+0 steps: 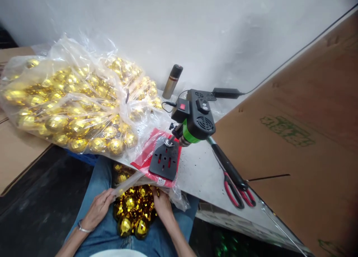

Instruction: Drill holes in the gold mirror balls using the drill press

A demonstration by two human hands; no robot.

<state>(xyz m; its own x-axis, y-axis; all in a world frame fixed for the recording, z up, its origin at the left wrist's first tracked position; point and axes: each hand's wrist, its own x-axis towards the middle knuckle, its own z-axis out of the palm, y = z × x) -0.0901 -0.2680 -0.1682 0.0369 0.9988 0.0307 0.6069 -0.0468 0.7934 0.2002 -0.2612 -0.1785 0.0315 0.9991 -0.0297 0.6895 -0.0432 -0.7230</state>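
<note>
My left hand [98,209], with a bracelet at the wrist, is closed on the edge of a clear plastic bag [127,183] over my lap. Shiny gold mirrored balls [131,204] lie bunched between my legs, between both hands. Against the right side of this bunch is my right hand [162,204], its fingertips hidden among the balls and under the plastic. Just beyond the hands stands a small bench drill press [199,115], black with a green ring. Its slotted black base [165,163] rests on red packaging at the table edge.
Large clear bags [69,111] full of gold balls fill the left. A spray can [172,81] stands by the wall. Red-handled scissors [234,191] and a black-gripped tool [228,165] lie on the table [198,178]. A big cardboard box [296,111] borders the right.
</note>
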